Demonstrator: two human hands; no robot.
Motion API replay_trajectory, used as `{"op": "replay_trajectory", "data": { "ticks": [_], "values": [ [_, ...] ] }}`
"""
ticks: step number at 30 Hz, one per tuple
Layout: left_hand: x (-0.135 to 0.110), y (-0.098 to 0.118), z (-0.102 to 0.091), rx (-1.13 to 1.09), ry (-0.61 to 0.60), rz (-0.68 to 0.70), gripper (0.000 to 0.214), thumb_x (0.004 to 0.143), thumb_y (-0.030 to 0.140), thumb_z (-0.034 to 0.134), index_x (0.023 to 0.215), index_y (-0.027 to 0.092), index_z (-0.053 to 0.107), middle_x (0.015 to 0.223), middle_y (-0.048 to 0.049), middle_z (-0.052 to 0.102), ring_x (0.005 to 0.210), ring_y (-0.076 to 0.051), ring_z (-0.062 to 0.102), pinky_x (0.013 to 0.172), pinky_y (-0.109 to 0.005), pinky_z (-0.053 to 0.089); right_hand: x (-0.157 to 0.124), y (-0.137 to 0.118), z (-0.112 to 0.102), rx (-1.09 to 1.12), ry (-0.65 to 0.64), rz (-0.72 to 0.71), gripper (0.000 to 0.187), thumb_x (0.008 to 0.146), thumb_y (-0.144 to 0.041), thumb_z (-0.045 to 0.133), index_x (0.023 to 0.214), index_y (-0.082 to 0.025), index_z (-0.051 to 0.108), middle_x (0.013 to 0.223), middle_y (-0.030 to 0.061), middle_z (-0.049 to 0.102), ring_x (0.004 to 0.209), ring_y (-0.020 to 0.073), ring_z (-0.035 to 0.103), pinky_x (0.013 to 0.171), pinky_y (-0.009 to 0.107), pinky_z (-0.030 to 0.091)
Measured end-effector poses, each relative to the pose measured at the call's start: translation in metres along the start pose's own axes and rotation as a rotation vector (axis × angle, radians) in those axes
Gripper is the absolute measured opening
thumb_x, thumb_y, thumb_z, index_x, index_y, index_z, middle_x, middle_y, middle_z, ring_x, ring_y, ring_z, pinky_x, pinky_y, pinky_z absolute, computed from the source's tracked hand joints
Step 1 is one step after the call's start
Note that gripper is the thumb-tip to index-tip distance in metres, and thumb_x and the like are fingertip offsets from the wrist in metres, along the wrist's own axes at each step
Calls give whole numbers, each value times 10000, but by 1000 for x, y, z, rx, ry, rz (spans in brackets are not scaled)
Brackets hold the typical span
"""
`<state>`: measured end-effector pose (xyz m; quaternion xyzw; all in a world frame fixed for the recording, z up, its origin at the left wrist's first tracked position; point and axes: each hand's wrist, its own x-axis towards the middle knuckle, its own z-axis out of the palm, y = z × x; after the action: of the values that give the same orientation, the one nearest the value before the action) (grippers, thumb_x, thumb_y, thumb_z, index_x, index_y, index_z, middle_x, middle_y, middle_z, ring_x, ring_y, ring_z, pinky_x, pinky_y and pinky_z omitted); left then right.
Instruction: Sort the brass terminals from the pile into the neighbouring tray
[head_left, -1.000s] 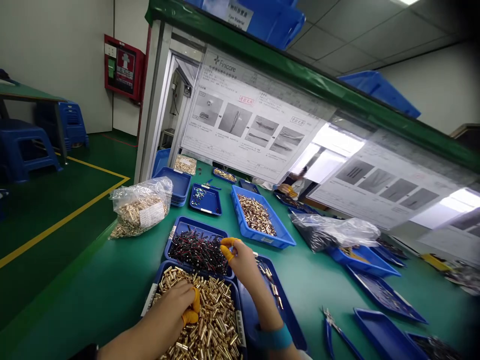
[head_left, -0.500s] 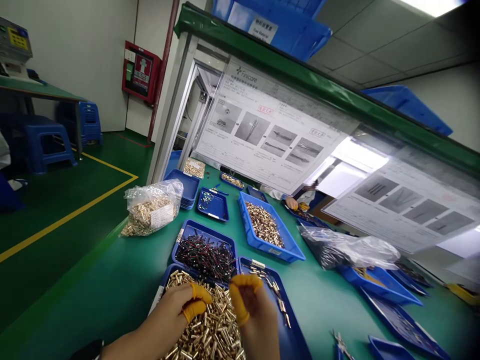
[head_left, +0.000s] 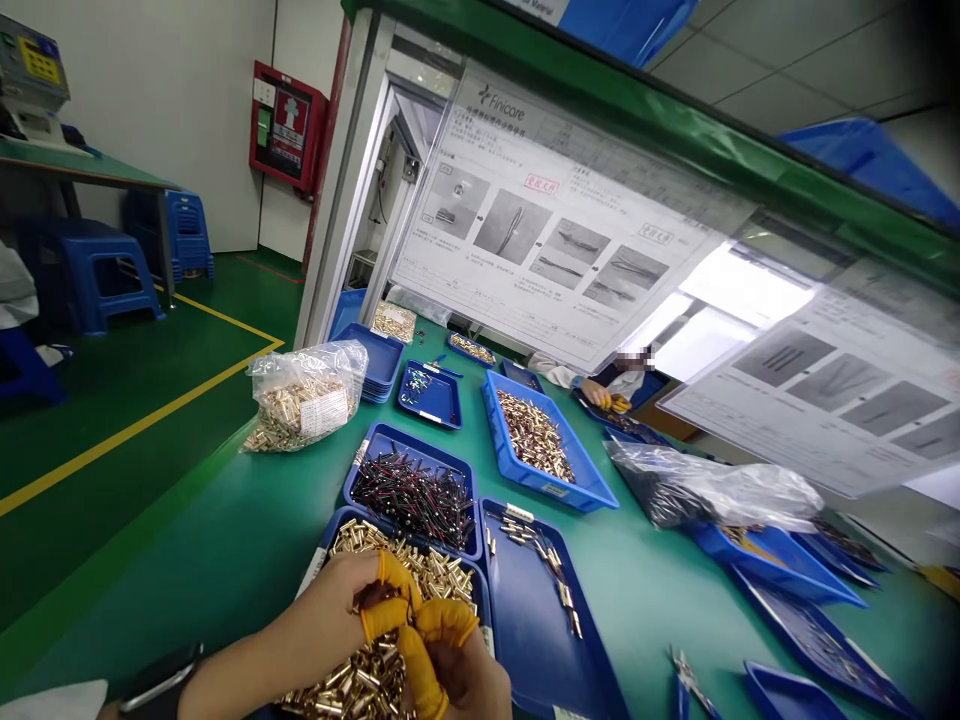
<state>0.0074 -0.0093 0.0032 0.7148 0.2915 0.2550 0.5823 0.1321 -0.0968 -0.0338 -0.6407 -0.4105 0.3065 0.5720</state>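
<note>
The left hand [head_left: 322,625] and right hand [head_left: 457,670], fitted with orange finger cots [head_left: 386,620], are held curled together, fingertips meeting; whether anything is gripped cannot be told. Gold-coloured metal pins [head_left: 439,578] are heaped beneath them in a blue tray [head_left: 313,570]. A tray of red-and-black wired pins [head_left: 397,438] is placed just beyond, and a sparsely loaded blue tray [head_left: 529,630] just right.

"Finicare" logo [head_left: 501,98] atop the work-instruction sheet [head_left: 540,200]

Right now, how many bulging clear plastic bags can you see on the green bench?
2. One bag, holding gold-coloured parts, sits on the green bench left of the trays. The other bag, holding dark parts, lies at the right against a blue tray. More may be hidden.
</note>
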Motion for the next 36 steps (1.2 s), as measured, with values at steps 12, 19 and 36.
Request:
{"op": "replay_trajectory", "data": {
  "ticks": [12,19,36],
  "values": [
    [2,3,-3,-170,28,49,160,750,299,550,705,148,572,691,-18,546,649,-159,514,596,-252,420,0,-19,8,339,-126,35,308,748,-505,595,713,-216,494,456,-31,628,387,135,597,354,206,441],
    [4,-1,-8,-70,121,172,149,773,148,497,805,197,634,887,-20,490,844,-168,503,734,-250,406,5,-31,-3,232,37,111,384,590,-464,750,794,-173,604,447,-18,644,383,126,574,400,207,461],
    [2,0,-1,33,125,134,123,725,59,533,738,170,582,785,-7,555,759,-163,509,676,-250,394,0,-26,-6,-240,-7,-163,230,784,-346,519,739,-158,644,491,-28,506,413,109,442,398,204,317]
  ]
}}
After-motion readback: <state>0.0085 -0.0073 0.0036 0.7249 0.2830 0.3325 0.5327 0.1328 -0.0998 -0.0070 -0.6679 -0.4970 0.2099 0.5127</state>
